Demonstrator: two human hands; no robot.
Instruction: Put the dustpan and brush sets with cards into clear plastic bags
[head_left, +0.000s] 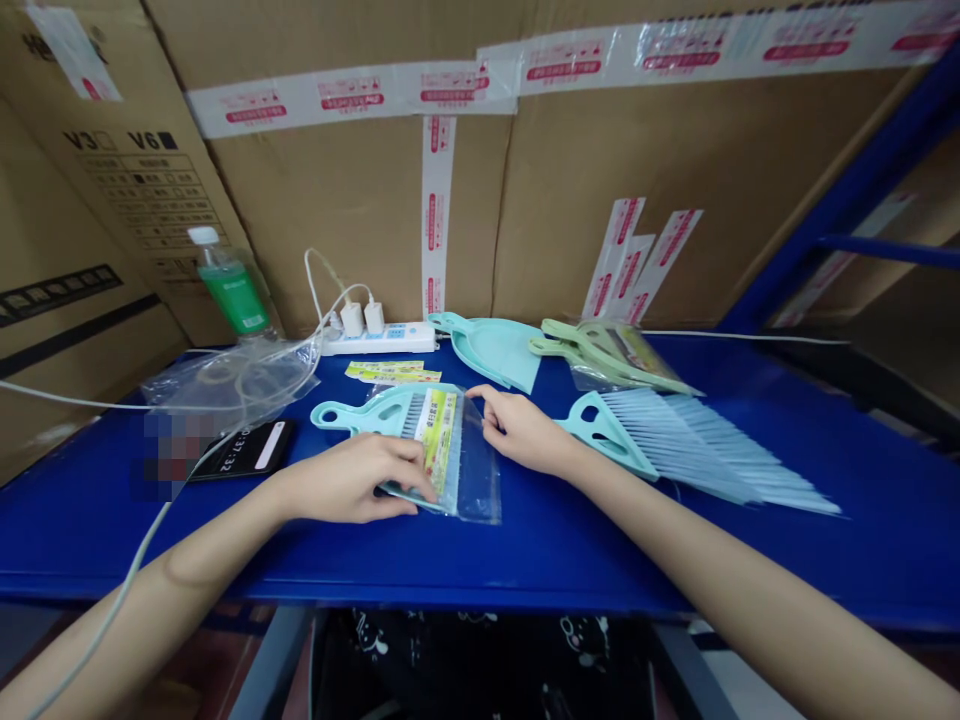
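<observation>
A teal brush-and-dustpan set in a clear plastic bag with a yellow-green label lies on the blue table. My left hand rests on the bag's near edge, fingers pressed down on it. My right hand pinches the bag's far right corner. A loose teal hand brush with pale bristles lies just right of my right hand. Behind it sit a teal dustpan and a bagged green set.
A power strip with two white chargers and cables stands at the back. A green-labelled bottle, empty clear bags and a black phone are on the left. Cardboard boxes form the back wall; a blue shelf frame rises at right.
</observation>
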